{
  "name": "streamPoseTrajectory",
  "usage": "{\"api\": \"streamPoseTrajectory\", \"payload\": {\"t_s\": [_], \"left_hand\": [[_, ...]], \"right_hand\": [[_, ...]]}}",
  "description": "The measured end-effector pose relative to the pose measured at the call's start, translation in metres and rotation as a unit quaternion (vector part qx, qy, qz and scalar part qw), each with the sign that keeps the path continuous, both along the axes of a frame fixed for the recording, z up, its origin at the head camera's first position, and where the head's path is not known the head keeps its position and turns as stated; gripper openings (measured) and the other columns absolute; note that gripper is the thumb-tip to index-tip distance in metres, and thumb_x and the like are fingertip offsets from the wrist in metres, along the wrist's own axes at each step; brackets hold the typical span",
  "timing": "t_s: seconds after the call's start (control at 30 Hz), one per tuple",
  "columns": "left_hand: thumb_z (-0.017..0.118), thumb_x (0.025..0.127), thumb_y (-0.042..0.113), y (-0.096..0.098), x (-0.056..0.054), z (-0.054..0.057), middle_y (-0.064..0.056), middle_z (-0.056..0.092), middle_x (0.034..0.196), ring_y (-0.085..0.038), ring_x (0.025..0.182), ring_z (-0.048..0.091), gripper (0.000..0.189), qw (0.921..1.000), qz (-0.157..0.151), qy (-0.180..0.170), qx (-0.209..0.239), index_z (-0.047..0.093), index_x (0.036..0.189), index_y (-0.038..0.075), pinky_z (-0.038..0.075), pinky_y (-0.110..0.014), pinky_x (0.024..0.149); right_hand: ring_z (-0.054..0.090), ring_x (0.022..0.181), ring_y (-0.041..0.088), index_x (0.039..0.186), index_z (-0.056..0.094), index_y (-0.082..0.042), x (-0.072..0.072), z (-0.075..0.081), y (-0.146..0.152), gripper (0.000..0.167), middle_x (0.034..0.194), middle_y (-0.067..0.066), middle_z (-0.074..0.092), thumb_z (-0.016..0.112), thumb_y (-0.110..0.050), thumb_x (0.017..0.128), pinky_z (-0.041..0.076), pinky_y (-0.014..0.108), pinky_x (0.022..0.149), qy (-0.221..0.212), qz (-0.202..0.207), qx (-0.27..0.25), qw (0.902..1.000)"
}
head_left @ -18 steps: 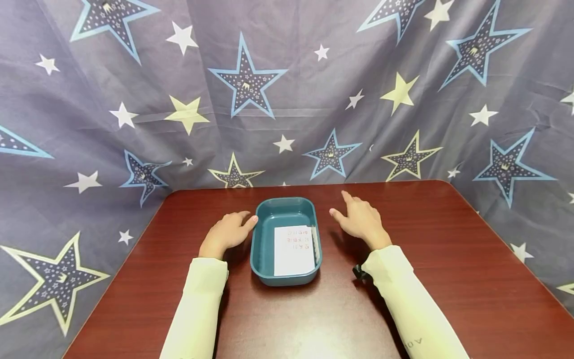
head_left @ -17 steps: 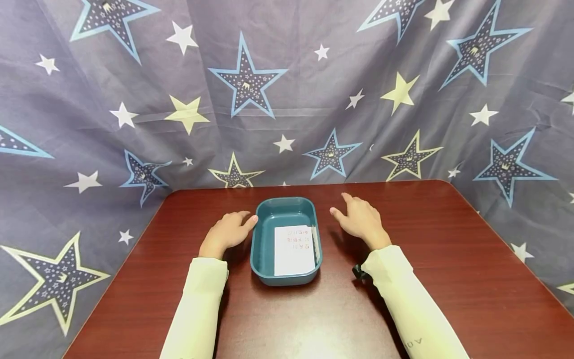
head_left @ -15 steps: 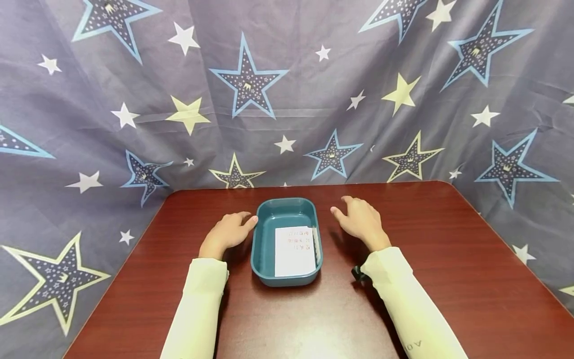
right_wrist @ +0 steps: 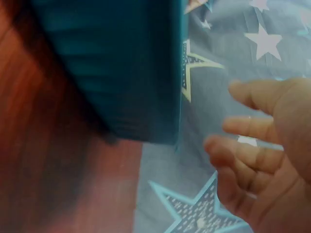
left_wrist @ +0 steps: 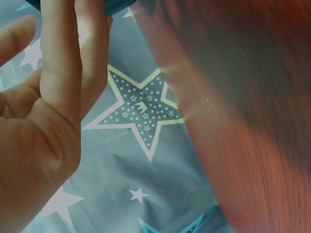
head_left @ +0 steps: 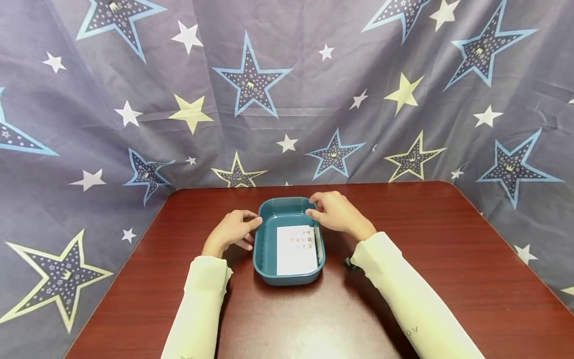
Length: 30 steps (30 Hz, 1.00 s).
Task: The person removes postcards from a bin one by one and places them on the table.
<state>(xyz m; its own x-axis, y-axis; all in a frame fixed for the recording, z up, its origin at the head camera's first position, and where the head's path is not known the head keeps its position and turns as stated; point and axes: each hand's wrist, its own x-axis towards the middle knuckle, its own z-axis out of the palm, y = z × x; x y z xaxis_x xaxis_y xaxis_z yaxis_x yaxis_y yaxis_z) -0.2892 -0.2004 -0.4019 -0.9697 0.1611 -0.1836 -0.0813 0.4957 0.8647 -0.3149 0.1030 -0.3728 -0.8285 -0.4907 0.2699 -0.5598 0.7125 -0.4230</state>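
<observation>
Shifted since the earlier frame: by the left grip (head_left: 233, 232), more fingers are now extended beside the blue-green tray (head_left: 269, 244), while the right grip (head_left: 338, 214) has been carried in to the tray's far right corner. At left, the tray's rim is met by the thumb, with the grip spread and its fingers outside the wall; whether any weight is borne there cannot be told. Between the two grips, the tray is set upright on the dark red worktop (head_left: 448, 279), its long sides apparently turned toward the hands so that either rim can be reached. Inside, white paper (head_left: 296, 259) bearing lines of writing is laid flat toward the near right, presumably so it can be held in by the walls. Along the right inner wall, a pale strip (head_left: 319, 244) is seen, too small to be identified. Farthest right, the grip is held just beside the corner, thumb toward the rim, fingers loosely bent and nothing pinched; in the right wrist view, a gap is shown between the fingertips and the tray's wall.
</observation>
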Motion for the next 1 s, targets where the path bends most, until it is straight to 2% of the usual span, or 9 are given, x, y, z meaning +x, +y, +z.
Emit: {"api": "streamPoseTrajectory", "payload": {"t_s": [0.1,0.37,0.57,0.67,0.83,0.9,1.0], "left_hand": [[0.061,0.103,0.019,0.001,-0.002,-0.003,-0.025,0.065,0.116,-0.021,0.072,0.073,0.044,0.9997,-0.008,-0.009,0.023,0.053,0.139,-0.006,0.065,-0.039,0.062],[0.065,0.098,0.009,0.003,-0.007,-0.004,-0.026,0.066,0.111,-0.016,0.066,0.068,0.044,0.9963,0.026,-0.031,0.076,0.053,0.136,-0.01,0.064,-0.032,0.063],[0.066,0.097,0.007,0.002,-0.009,-0.004,-0.023,0.067,0.108,-0.013,0.059,0.066,0.044,0.9951,0.031,-0.031,0.088,0.054,0.135,-0.011,0.064,-0.032,0.062],[0.066,0.097,0.007,0.001,-0.009,-0.005,-0.023,0.068,0.106,-0.013,0.059,0.065,0.044,0.9952,0.03,-0.028,0.089,0.054,0.134,-0.012,0.064,-0.031,0.061],[0.067,0.097,0.007,-0.001,-0.009,-0.006,-0.024,0.068,0.107,-0.013,0.059,0.066,0.043,0.9945,0.039,-0.031,0.092,0.054,0.134,-0.01,0.064,-0.031,0.061],[0.067,0.097,0.007,-0.001,-0.009,-0.006,-0.023,0.068,0.107,-0.014,0.06,0.066,0.043,0.9944,0.041,-0.033,0.092,0.055,0.134,-0.009,0.064,-0.031,0.062],[0.067,0.096,0.007,-0.003,-0.008,-0.007,-0.02,0.069,0.104,-0.014,0.06,0.066,0.043,0.9946,0.038,-0.031,0.092,0.055,0.134,-0.009,0.064,-0.032,0.062]], "right_hand": [[0.061,0.073,0.014,0.121,0.07,-0.005,-0.003,0.009,-0.009,0.036,0.088,0.005,0.07,0.073,-0.031,0.095,0.055,0.032,0.07,0.0,0.049,0.039,0.9981],[0.065,0.082,0.016,0.124,0.07,-0.006,-0.011,0.022,-0.038,0.04,0.097,0.009,0.073,0.075,-0.032,0.094,0.058,0.033,0.077,-0.024,0.118,0.109,0.9867],[0.066,0.085,0.015,0.131,0.067,-0.006,-0.017,0.021,-0.051,0.052,0.098,0.007,0.073,0.079,-0.036,0.09,0.058,0.03,0.077,-0.078,0.123,0.163,0.9758],[0.067,0.095,0.017,0.134,0.064,-0.007,-0.019,0.018,-0.053,0.058,0.108,0.01,0.074,0.081,-0.037,0.088,0.059,0.032,0.083,-0.112,0.127,0.183,0.9686],[0.064,0.119,0.026,0.142,0.058,-0.008,-0.019,0.01,-0.054,0.07,0.13,0.017,0.067,0.085,-0.038,0.084,0.057,0.04,0.099,-0.176,0.133,0.185,0.9575],[0.06,0.127,0.028,0.147,0.053,-0.009,-0.018,0.006,-0.054,0.08,0.138,0.017,0.063,0.087,-0.041,0.081,0.055,0.043,0.104,-0.187,0.132,0.202,0.9523],[0.053,0.135,0.027,0.151,0.048,-0.011,-0.016,0.0,-0.056,0.094,0.147,0.014,0.057,0.09,-0.046,0.075,0.049,0.043,0.111,-0.182,0.125,0.238,0.946]]}}
